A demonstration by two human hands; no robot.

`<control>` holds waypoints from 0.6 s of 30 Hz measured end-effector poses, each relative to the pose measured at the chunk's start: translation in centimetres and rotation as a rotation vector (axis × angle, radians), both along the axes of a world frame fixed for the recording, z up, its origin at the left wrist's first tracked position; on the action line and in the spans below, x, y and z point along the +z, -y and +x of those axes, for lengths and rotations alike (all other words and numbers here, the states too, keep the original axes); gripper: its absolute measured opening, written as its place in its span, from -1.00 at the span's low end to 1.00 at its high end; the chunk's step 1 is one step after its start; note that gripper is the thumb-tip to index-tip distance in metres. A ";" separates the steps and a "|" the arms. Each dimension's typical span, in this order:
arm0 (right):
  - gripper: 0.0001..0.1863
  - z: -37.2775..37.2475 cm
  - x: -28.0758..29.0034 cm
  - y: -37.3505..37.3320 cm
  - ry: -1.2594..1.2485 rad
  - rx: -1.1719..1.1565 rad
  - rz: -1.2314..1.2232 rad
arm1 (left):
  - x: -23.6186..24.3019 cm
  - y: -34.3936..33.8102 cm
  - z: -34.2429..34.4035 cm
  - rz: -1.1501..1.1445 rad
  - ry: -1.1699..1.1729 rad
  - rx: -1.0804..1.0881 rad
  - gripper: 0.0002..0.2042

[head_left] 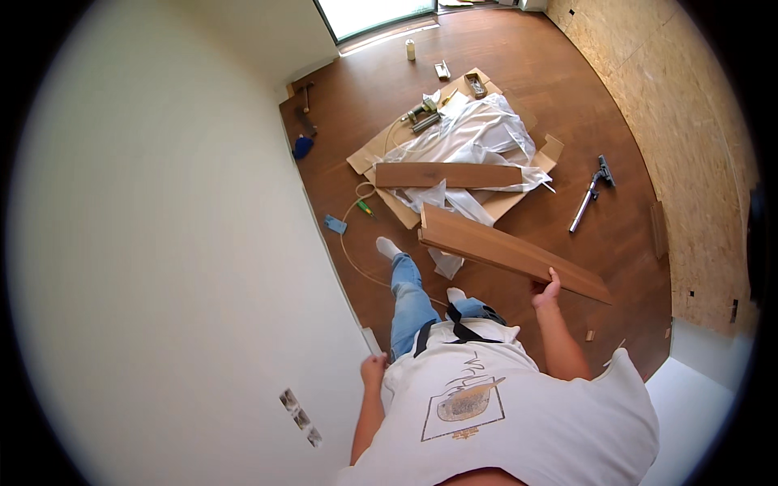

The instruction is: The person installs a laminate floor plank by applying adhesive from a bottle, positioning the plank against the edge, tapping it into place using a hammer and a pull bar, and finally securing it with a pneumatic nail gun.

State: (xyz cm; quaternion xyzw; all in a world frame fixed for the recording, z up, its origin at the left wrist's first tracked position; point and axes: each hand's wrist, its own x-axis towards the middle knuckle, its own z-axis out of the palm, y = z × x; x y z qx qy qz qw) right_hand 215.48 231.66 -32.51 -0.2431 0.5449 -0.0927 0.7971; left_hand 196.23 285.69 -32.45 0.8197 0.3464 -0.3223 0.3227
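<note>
At the far left rose a white wall [162, 243] with a row of three open socket boxes [301, 418] in it. At its foot lay a hammer [307, 97] and, nearer, a dark blue object too small to make out; closer in came a light blue block [335, 224] and a green-handled hand tool [365, 209]. The person's left hand [374, 369] hung low beside the wall, its fingers curled in; whether they enclosed anything could not be told. Farther right, flattened cardboard [370, 155] bore a nail gun [424, 117], crumpled white plastic sheeting [498, 130] and a loose brown floorboard [448, 175]. Another, the held floorboard [486, 243], slanted across the view, its far end overlapping the cardboard's near edge. The right hand [547, 292] gripped it toward its near end, thumb up along the side, fingers mostly hidden beneath. Beyond lay a vacuum floor nozzle [601, 172] on its metal tube, before a chipboard wall [681, 138].
</note>
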 end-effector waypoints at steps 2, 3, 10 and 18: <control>-0.75 3.2 -0.2 -2.8 0.046 0.034 -0.009 | -2.8 -0.7 0.2 -0.152 0.292 0.194 -0.60; -0.75 4.6 -0.4 -3.9 0.046 0.024 -0.014 | -3.4 -1.0 2.2 -0.250 0.341 0.269 -0.59; -0.78 12.6 1.0 -10.8 -0.064 -0.077 -0.066 | 2.9 -9.5 28.4 -0.689 -0.008 0.546 -0.49; -0.73 23.6 5.1 -21.4 0.081 -0.037 -0.102 | 7.8 -19.6 52.8 -0.636 0.524 0.262 -0.74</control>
